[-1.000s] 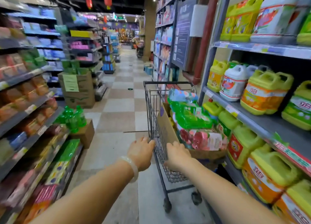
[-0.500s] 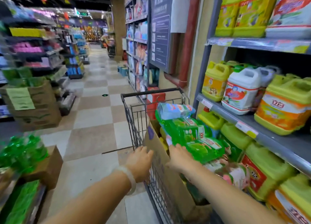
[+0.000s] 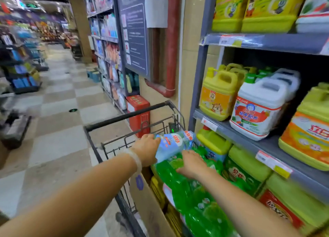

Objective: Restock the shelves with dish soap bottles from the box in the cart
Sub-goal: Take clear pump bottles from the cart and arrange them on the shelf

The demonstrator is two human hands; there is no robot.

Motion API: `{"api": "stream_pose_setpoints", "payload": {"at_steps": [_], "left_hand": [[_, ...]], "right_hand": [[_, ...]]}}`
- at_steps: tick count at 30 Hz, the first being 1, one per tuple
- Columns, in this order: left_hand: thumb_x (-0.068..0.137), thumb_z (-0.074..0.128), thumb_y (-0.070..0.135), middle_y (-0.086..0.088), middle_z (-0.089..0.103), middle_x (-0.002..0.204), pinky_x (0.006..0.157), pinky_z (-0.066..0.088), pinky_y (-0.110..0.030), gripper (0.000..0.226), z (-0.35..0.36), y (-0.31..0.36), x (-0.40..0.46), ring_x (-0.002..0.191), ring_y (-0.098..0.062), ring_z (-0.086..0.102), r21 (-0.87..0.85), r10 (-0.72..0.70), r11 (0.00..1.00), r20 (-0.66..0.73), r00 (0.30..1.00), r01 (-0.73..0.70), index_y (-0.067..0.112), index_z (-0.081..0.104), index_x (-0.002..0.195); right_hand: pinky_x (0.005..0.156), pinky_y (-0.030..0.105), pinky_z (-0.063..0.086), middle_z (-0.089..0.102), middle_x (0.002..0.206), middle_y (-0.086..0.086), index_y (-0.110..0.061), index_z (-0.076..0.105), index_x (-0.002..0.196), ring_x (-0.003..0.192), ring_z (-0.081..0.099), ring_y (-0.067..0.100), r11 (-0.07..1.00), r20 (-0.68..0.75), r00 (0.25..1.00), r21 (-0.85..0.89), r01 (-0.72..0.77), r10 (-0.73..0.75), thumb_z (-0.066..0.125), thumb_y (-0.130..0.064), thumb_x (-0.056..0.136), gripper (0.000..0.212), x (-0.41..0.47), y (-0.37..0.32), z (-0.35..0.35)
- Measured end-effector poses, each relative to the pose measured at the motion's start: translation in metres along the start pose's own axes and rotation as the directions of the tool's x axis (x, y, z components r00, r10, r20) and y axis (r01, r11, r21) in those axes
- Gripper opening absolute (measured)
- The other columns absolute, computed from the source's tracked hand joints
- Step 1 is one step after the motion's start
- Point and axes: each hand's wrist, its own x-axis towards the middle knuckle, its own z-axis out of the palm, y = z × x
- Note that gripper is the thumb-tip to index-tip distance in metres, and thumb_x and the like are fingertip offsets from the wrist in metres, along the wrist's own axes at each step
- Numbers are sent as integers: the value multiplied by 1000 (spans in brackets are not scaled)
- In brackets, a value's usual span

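Note:
A wire shopping cart (image 3: pixel 128 116) stands close to the shelving on the right, and a cardboard box (image 3: pixel 149 203) sits inside it. Green dish soap bottles (image 3: pixel 192 197) fill the box, with a pale blue bottle (image 3: pixel 173 144) lying on top. My left hand (image 3: pixel 146 148) grips the blue bottle at its near end. My right hand (image 3: pixel 191 163) rests on top of the green bottles, fingers spread. The grey shelves (image 3: pixel 267 144) on the right hold large yellow, white and green detergent jugs (image 3: pixel 220 94).
A red box (image 3: pixel 138 114) stands on the floor beyond the cart, beside a pillar with a red pipe (image 3: pixel 171 41). The checkered aisle floor (image 3: pixel 58 130) stretches away to the left, lined with more shelving on both sides.
I have moved closer to the cart and turned right. My left hand went from the box edge onto the blue bottle. My right hand slid up onto the green bottles.

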Motion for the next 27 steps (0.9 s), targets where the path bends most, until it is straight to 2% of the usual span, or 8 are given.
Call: {"api": "stream_pose_setpoints", "payload": {"at_steps": [5, 10, 12, 15, 17, 19, 23, 27], "left_hand": [[83, 65, 38, -15, 45, 132, 100, 38, -38, 66, -7, -7, 75, 124, -33, 44, -50, 135, 990, 36, 990, -133, 5, 39, 133], [79, 69, 48, -16, 48, 134, 95, 41, -32, 75, 0, -34, 130, 122, -30, 48, -110, 211, 976, 259, 942, -188, 1, 41, 129], [85, 65, 41, -13, 55, 130, 85, 44, -18, 60, 6, -48, 144, 112, -23, 55, -194, 295, 952, 367, 882, -238, 2, 49, 127], [90, 61, 36, -1, 60, 126, 88, 45, -11, 40, 15, -64, 160, 112, -16, 56, -395, 462, 871, 451, 764, -293, 18, 58, 125], [91, 58, 36, 11, 55, 111, 63, 46, -1, 27, 23, -76, 168, 99, -10, 53, -498, 484, 840, 507, 713, -216, 27, 55, 116], [87, 63, 38, 6, 55, 104, 47, 47, -8, 26, 31, -82, 173, 89, -12, 56, -578, 470, 813, 579, 667, -72, 28, 54, 110], [71, 77, 47, -2, 67, 105, 45, 51, -23, 55, 50, -86, 181, 74, -15, 64, -657, 467, 751, 601, 649, 68, 17, 62, 115], [69, 80, 39, 2, 69, 81, 49, 49, -22, 42, 54, -93, 178, 62, -13, 63, -741, 493, 662, 544, 679, 114, 19, 67, 104]], "right_hand": [[109, 32, 34, 41, 144, 14, -8, 36, 140, 133, 40, 28, 969, 49, 991, 213, -129, 122, 65, -39, 84, 70, 41, 6, 10], [93, 26, 39, 51, 138, 10, -11, 48, 133, 126, 49, 25, 816, 48, 953, 505, -282, 300, 50, -39, 94, 48, 76, -11, 8], [82, 27, 47, 57, 128, 12, -9, 50, 131, 114, 56, 23, 656, 108, 910, 659, -367, 400, 50, -43, 94, 50, 92, -25, 11], [69, 31, 52, 61, 113, 7, -13, 52, 115, 91, 59, 22, 237, 308, 810, 851, -469, 499, 60, -51, 84, 49, 109, -45, 20], [60, 28, 52, 63, 94, 1, -18, 54, 101, 75, 60, 15, 112, 378, 776, 863, -493, 505, 63, -47, 84, 35, 118, -53, 22], [47, 21, 49, 60, 78, -2, -17, 56, 93, 63, 56, 10, 67, 416, 757, 855, -515, 504, 63, -44, 85, 29, 119, -59, 19], [39, 21, 45, 65, 59, -3, -15, 55, 78, 47, 60, 11, -96, 437, 736, 884, -458, 517, 66, -34, 85, 23, 123, -64, 20], [41, 23, 51, 70, 56, 2, -6, 64, 88, 46, 66, 13, -208, 344, 757, 939, -274, 555, 72, -16, 80, 15, 126, -69, 32]]}}
